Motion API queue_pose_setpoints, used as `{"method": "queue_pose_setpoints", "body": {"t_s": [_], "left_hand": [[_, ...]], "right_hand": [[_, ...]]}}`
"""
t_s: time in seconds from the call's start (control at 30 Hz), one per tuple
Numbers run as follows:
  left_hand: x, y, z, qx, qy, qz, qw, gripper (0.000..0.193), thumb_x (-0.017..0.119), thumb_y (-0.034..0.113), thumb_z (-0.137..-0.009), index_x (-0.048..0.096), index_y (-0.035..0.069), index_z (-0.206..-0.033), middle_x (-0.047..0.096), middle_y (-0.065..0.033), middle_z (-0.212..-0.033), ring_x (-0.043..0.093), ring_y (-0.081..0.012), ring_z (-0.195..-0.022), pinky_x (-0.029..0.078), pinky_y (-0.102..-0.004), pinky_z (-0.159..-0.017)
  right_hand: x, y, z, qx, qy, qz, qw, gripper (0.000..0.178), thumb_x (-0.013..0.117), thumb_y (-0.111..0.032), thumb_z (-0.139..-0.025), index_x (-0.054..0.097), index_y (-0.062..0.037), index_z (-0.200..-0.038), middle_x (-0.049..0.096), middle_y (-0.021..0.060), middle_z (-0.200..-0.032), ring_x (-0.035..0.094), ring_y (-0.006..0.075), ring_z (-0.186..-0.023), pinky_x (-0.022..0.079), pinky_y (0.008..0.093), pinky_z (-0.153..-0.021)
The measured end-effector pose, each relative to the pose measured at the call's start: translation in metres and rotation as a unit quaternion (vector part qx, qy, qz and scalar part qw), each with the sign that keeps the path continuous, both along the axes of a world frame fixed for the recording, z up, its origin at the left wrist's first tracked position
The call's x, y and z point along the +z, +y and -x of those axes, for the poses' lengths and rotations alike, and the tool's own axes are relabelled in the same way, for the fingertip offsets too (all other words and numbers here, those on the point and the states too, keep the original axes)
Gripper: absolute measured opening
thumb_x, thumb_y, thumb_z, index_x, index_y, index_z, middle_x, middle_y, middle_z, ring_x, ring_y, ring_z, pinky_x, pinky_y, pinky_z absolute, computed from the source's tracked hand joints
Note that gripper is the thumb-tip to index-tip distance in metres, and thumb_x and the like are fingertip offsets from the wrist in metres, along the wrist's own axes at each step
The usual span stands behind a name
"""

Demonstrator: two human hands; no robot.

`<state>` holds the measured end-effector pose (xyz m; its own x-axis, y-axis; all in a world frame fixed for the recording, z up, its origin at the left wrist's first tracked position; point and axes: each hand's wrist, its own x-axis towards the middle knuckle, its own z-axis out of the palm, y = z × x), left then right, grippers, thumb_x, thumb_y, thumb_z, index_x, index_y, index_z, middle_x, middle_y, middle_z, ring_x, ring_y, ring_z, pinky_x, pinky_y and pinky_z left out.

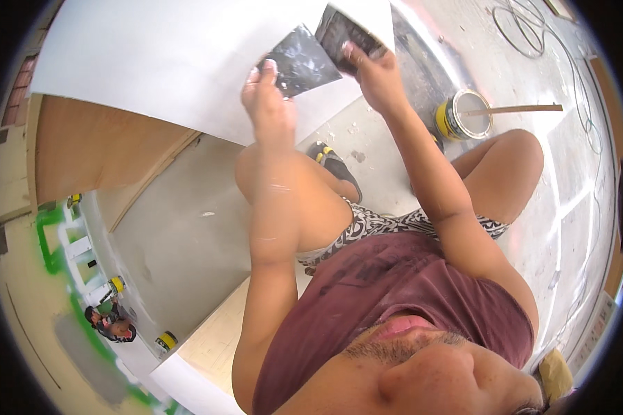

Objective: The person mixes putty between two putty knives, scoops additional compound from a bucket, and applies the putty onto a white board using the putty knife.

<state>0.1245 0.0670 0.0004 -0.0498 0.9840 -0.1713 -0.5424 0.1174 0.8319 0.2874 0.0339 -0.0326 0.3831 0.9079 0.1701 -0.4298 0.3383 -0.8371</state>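
My left hand (268, 97) is closed on a flat, dark square putty spreader (303, 61) smeared with white. In my right hand (375, 72) is a second dark, flat putty spreader (340, 33), gripped with the thumb on its face. The two spreaders are close together at their near corners; whether they touch I cannot tell. Both are held over a large white panel (166, 59). White residue marks the fingers of both hands. My left forearm is slightly blurred.
To my right stands an open yellow-and-dark can (450, 121) with a wooden stick (519, 109) across its top. A coiled cable (526, 34) lies on the floor at the far right. Plywood (97, 145) is on the left; another person (111, 321) crouches beyond, near other cans (165, 341).
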Motion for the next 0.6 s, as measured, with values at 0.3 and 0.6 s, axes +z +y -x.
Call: {"method": "queue_pose_setpoints", "body": {"t_s": [0.3, 0.6], "left_hand": [[-0.002, -0.005, -0.004, 0.088, -0.032, -0.079, 0.992, 0.022, 0.048, 0.007, -0.094, 0.057, -0.008, -0.107, 0.061, -0.0145, -0.102, 0.062, -0.0213, -0.087, 0.051, -0.0340, -0.079], [-0.014, -0.035, -0.026, -0.048, 0.277, -0.216, 0.935, 0.030, 0.042, 0.014, -0.098, 0.059, -0.008, -0.106, 0.062, -0.0116, -0.097, 0.059, -0.0156, -0.087, 0.049, -0.0303, -0.074]], "right_hand": [[0.024, -0.033, -0.013, 0.058, -0.112, 0.150, 0.981, 0.035, 0.058, -0.012, -0.093, 0.054, 0.0073, -0.122, 0.065, 0.0126, -0.093, 0.064, 0.0144, -0.075, 0.057, 0.0270, -0.063], [0.002, -0.029, -0.012, -0.071, -0.013, 0.157, 0.985, 0.036, 0.065, -0.010, -0.086, 0.052, 0.0111, -0.111, 0.065, 0.0158, -0.087, 0.067, 0.0203, -0.065, 0.058, 0.0297, -0.051]]}}
